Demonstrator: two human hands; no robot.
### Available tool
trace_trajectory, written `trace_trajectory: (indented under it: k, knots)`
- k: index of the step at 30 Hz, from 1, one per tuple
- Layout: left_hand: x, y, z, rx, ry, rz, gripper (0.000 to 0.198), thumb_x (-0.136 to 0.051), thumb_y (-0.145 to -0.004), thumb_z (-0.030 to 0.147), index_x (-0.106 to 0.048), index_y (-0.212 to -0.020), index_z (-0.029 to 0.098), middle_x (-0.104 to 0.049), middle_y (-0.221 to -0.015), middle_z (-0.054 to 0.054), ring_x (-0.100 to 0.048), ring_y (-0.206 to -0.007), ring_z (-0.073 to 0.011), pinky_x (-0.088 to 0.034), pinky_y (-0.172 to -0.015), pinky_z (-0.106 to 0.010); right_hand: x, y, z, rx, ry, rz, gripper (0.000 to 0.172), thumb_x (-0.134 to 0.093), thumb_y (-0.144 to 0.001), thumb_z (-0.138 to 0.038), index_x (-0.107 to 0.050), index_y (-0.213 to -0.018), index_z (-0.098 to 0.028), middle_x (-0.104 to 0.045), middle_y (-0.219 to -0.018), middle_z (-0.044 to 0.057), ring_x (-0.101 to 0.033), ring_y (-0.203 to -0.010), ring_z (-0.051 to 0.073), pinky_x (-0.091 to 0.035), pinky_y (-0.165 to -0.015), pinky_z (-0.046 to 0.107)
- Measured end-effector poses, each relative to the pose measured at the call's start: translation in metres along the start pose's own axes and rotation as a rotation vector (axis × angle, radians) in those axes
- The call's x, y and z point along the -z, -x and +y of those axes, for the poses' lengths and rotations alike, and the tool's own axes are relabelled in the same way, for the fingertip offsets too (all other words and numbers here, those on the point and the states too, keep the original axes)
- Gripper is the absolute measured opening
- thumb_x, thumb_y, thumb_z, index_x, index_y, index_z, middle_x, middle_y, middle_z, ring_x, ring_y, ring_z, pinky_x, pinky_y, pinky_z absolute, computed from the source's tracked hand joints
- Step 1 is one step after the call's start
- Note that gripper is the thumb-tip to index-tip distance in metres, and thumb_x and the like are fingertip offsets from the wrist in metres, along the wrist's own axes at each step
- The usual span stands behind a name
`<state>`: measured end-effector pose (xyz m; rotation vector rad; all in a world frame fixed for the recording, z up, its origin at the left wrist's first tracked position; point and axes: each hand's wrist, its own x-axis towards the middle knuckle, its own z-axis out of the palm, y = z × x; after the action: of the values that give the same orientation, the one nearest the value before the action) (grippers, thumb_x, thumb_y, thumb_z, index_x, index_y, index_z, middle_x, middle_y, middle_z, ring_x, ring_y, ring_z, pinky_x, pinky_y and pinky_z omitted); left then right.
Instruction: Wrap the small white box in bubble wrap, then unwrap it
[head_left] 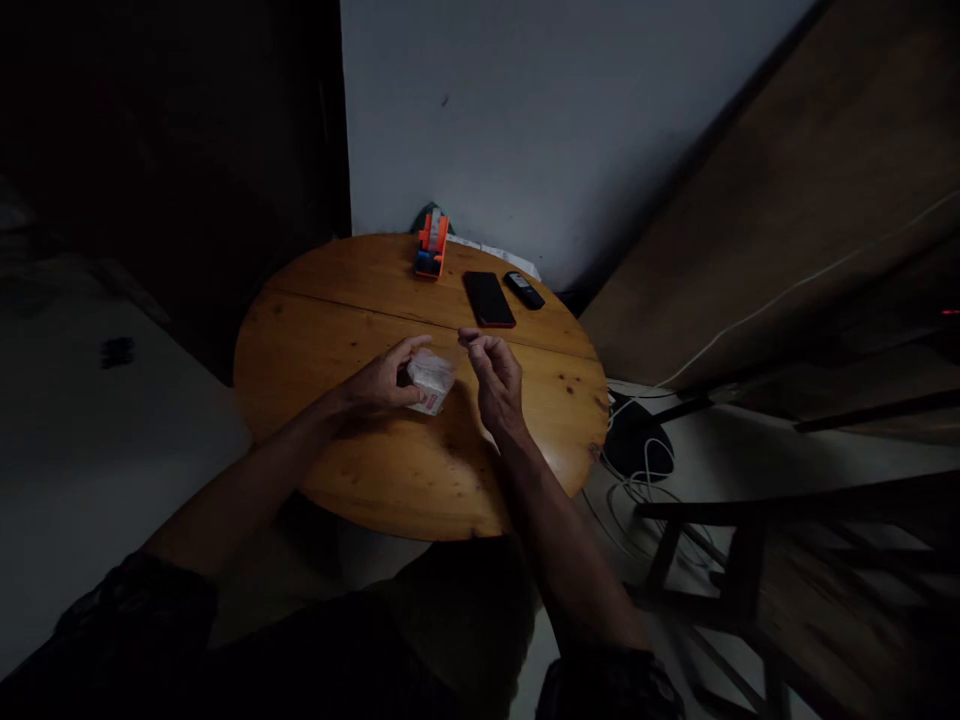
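Observation:
Near the middle of the round wooden table (360, 330), my left hand (386, 380) holds a small clear packet (431, 375) with white and red print, its thumb and fingers around the left side. My right hand (495, 375) is raised just right of the packet, apart from it. Its thumb and index finger are pinched on something small and dark that I cannot make out.
An orange and blue tape dispenser (432, 245) stands at the table's back edge. A black tablet or phone (489, 299) and a smaller dark handset (524, 290) lie right of it. White cables (637, 480) and a dark wooden chair (742, 570) are at the right.

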<state>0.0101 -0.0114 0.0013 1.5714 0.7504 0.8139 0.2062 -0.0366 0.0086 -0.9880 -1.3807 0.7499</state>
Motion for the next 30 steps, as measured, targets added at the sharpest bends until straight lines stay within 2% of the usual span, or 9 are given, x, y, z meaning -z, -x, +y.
trace_trajectory:
  k: [2,5,8,12,18,23,25,27,30]
  knots:
    - [-0.001,0.000,0.000,0.004,0.056,0.038,0.097,-0.076,-0.060,0.025,-0.037,-0.148,0.015,-0.062,-0.129,-0.014,-0.061,-0.116,-0.0285,-0.048,-0.100,-0.041,0.002,-0.002,0.000,-0.075,-0.092,0.001,0.029,-0.064,-0.088,-0.050,-0.061,-0.100,-0.024,-0.070,-0.116,0.006,-0.063,-0.112,0.022,-0.046,-0.103,0.039]
    - [-0.001,0.000,-0.001,0.066,0.154,0.115,0.098,-0.074,-0.061,0.027,-0.034,-0.149,0.015,-0.066,-0.119,-0.012,-0.066,-0.102,-0.0259,-0.052,-0.090,-0.039,0.003,-0.003,0.002,-0.205,-0.210,-0.052,0.044,-0.076,-0.074,-0.047,-0.061,-0.110,-0.026,-0.072,-0.114,0.004,-0.065,-0.111,0.023,-0.048,-0.103,0.040]
    - [0.001,0.001,-0.002,0.097,0.199,0.149,0.100,-0.074,-0.062,0.027,-0.031,-0.151,0.015,-0.067,-0.108,-0.009,-0.067,-0.092,-0.0228,-0.053,-0.083,-0.036,0.002,-0.002,0.005,-0.305,-0.236,-0.111,0.048,-0.081,-0.068,-0.046,-0.065,-0.109,-0.025,-0.073,-0.111,0.003,-0.065,-0.109,0.023,-0.050,-0.101,0.039]
    - [-0.003,0.001,-0.003,0.015,0.149,0.095,0.105,-0.076,-0.062,0.025,-0.027,-0.154,0.014,-0.065,-0.122,-0.014,-0.065,-0.106,-0.0264,-0.052,-0.093,-0.040,-0.004,0.001,0.009,-0.368,-0.244,-0.216,0.041,-0.080,-0.070,-0.051,-0.069,-0.098,-0.023,-0.074,-0.097,0.002,-0.068,-0.094,0.021,-0.053,-0.090,0.036]
    - [-0.012,0.000,-0.007,-0.121,0.001,0.007,0.105,-0.076,-0.066,0.024,-0.023,-0.157,0.016,-0.055,-0.141,-0.019,-0.057,-0.126,-0.0315,-0.044,-0.107,-0.044,-0.007,-0.004,0.012,-0.282,-0.205,-0.040,0.034,-0.080,-0.068,-0.052,-0.068,-0.076,-0.021,-0.069,-0.081,0.000,-0.063,-0.080,0.017,-0.050,-0.078,0.032]
    - [-0.009,-0.002,-0.008,-0.137,0.052,-0.036,0.110,-0.081,-0.065,0.033,-0.022,-0.157,0.016,-0.044,-0.151,-0.020,-0.046,-0.137,-0.0363,-0.038,-0.112,-0.048,-0.003,-0.025,0.006,-0.254,-0.129,-0.031,0.035,-0.078,-0.069,-0.053,-0.065,-0.069,-0.020,-0.059,-0.068,-0.002,-0.053,-0.068,0.013,-0.046,-0.068,0.028]
    - [-0.006,-0.003,-0.007,-0.136,0.118,-0.027,0.106,-0.078,-0.068,0.038,-0.023,-0.156,0.018,-0.050,-0.145,-0.018,-0.050,-0.133,-0.0358,-0.039,-0.110,-0.049,-0.001,-0.038,0.006,-0.234,-0.101,-0.037,0.036,-0.077,-0.069,-0.053,-0.064,-0.068,-0.020,-0.058,-0.067,-0.002,-0.051,-0.066,0.012,-0.045,-0.067,0.028]
    - [-0.004,-0.003,-0.007,-0.122,0.175,0.004,0.099,-0.075,-0.071,0.041,-0.027,-0.154,0.019,-0.059,-0.129,-0.015,-0.057,-0.122,-0.0329,-0.042,-0.105,-0.048,-0.001,-0.051,0.008,-0.223,-0.060,-0.051,0.038,-0.075,-0.070,-0.055,-0.062,-0.067,-0.019,-0.056,-0.065,-0.003,-0.049,-0.065,0.012,-0.044,-0.066,0.027]
    - [-0.003,-0.005,-0.006,-0.082,0.234,0.087,0.080,-0.071,-0.070,0.038,-0.042,-0.142,0.019,-0.064,-0.108,-0.008,-0.061,-0.105,-0.0262,-0.046,-0.096,-0.041,0.001,-0.065,0.015,-0.212,0.029,-0.040,0.041,-0.073,-0.070,-0.058,-0.060,-0.068,-0.019,-0.055,-0.065,-0.003,-0.049,-0.064,0.012,-0.044,-0.065,0.028]
